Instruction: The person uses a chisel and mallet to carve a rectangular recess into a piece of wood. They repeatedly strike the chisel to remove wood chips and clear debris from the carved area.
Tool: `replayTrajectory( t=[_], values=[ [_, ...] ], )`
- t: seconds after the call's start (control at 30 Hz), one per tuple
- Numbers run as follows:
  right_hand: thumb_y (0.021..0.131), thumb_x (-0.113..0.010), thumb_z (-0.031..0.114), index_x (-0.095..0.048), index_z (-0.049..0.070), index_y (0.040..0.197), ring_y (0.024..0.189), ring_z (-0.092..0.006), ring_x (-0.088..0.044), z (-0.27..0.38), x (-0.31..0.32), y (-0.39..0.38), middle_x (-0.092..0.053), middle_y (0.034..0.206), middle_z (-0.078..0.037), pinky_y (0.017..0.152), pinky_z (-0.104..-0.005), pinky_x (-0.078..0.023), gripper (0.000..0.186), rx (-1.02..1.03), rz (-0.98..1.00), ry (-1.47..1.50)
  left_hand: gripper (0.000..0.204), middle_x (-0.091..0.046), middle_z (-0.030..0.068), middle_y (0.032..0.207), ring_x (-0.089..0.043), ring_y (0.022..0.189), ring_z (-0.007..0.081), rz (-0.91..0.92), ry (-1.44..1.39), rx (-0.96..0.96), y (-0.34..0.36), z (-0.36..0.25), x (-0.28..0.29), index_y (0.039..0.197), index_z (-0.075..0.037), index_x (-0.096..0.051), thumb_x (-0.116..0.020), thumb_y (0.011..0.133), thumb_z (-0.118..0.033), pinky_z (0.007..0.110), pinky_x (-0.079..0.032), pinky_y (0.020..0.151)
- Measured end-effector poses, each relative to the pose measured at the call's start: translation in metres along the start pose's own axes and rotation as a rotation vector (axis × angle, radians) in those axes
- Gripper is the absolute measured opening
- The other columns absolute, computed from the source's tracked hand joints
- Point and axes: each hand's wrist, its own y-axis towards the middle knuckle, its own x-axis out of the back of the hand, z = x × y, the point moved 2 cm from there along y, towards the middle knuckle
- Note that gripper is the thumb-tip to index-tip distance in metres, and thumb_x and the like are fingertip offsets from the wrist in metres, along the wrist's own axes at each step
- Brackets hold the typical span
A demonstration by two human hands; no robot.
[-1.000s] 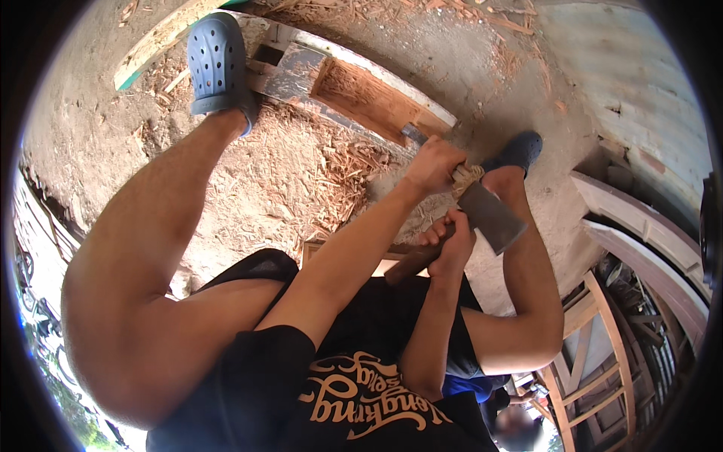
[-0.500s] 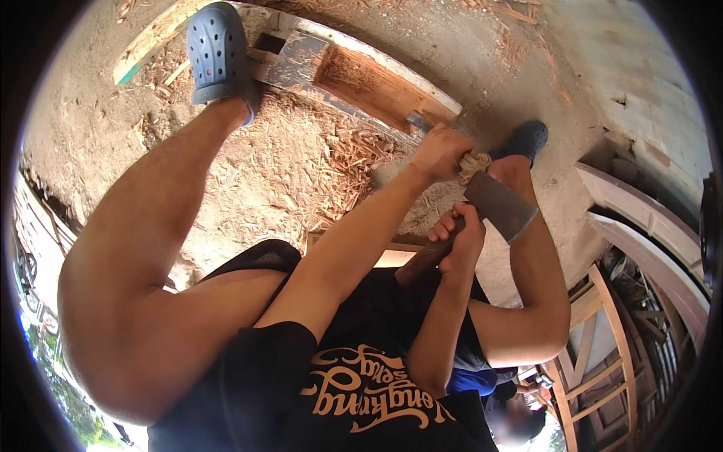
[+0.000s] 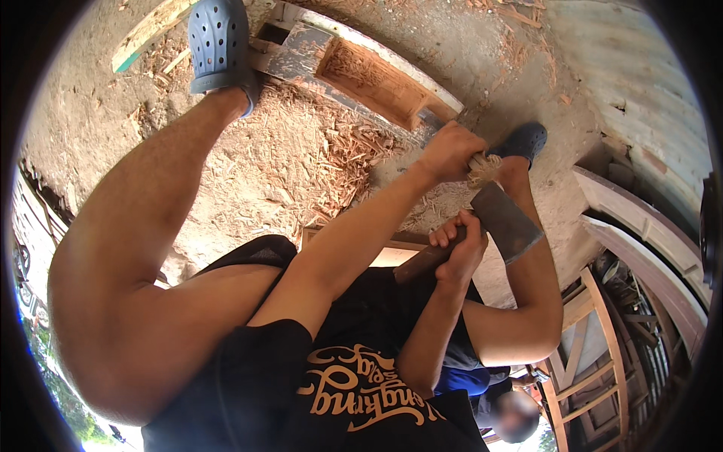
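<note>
My left hand [image 3: 452,153] is wrapped round a chisel [image 3: 483,170]; the handle's frayed, mushroomed butt sticks out toward my right foot. Its blade points at the right end of a long recess cut in a worn grey-and-white wooden beam [image 3: 299,54]; my fist hides most of it, so contact with the wood cannot be made out. Nearer my body, my right hand [image 3: 461,245] grips the dark wooden handle of a hatchet [image 3: 507,223]. The broad metal head lies just below the chisel's butt, with a small gap between them.
My clog-shod left foot [image 3: 220,45] rests at the beam's left part; the right clog [image 3: 524,143] is beyond its right end. Wood shavings [image 3: 350,162] litter the dirt floor. Wooden panels [image 3: 640,215] and a frame [image 3: 595,361] stand right. A person [image 3: 512,410] is at lower right.
My left hand and the chisel have shifted slightly right, and the blade shows less. The hatchet head has moved a little right and down, farther from the chisel's butt.
</note>
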Motion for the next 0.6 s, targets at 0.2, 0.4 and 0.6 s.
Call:
replayTrajectory(
  t=[0.2,0.4,0.6],
  values=[
    [0.087,-0.059,0.017,-0.046,0.007,0.077,0.048,-0.0135,-0.04,0.006,-0.011,0.0,-0.04,0.059,-0.003,0.049,-0.0307,-0.039,0.019,0.042,-0.016,-0.047,0.016,-0.06,0.0031,0.07,-0.062,0.074,0.0248,0.096,0.051,0.065,-0.009,0.015,0.011,0.074,-0.014,-0.059,-0.071,0.065,-0.015,0.038,-0.042,0.073],
    [0.086,-0.058,0.008,-0.046,0.001,0.094,0.051,-0.0142,-0.041,0.027,-0.012,-0.003,-0.041,0.062,-0.005,0.047,-0.0305,-0.039,0.015,0.214,-0.062,0.004,0.015,-0.059,0.0035,0.07,-0.062,0.075,0.0255,0.095,0.015,0.065,-0.01,0.008,0.002,0.073,-0.013,-0.057,-0.07,0.065,-0.014,0.038,-0.042,0.073],
    [0.087,-0.057,0.008,-0.047,0.001,0.092,0.049,-0.0145,-0.041,0.032,-0.014,-0.003,-0.042,0.061,-0.005,0.048,-0.0306,-0.039,0.012,0.206,-0.031,-0.023,0.016,-0.059,0.0035,0.07,-0.061,0.076,0.0253,0.097,0.046,0.101,-0.006,0.013,0.004,0.073,-0.014,-0.057,-0.07,0.064,-0.014,0.039,-0.041,0.073]
  ],
)
